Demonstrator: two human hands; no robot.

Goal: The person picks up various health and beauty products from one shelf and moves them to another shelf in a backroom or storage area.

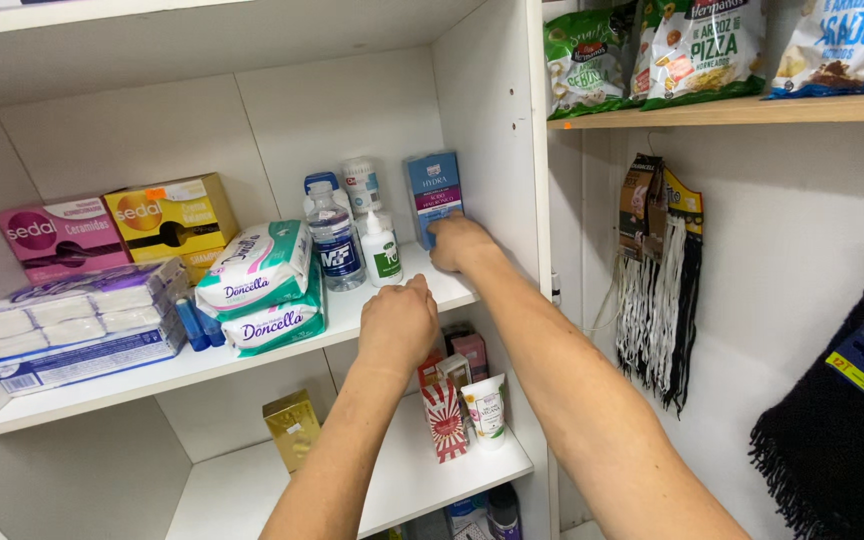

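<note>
My right hand (459, 243) reaches to the back right of a white shelf (202, 368) and grips the lower part of an upright blue and purple box (431, 185). My left hand (397, 322) hovers with fingers curled near the shelf's front edge, holding nothing I can see. Just left of the box stand a small white bottle with a green label (382, 250), a clear bottle with a blue cap (333, 238) and a white bottle (360, 184) behind them.
On the same shelf lie two green and white soft packs (262, 287), a wrapped tissue bundle (77, 325), a pink box (59, 237) and a yellow box (170, 222). The lower shelf carries a gold box (291, 428), a red striped box (444, 420) and a white tube (487, 410). Snack bags (702, 48) and hanging cords (657, 300) are on the right.
</note>
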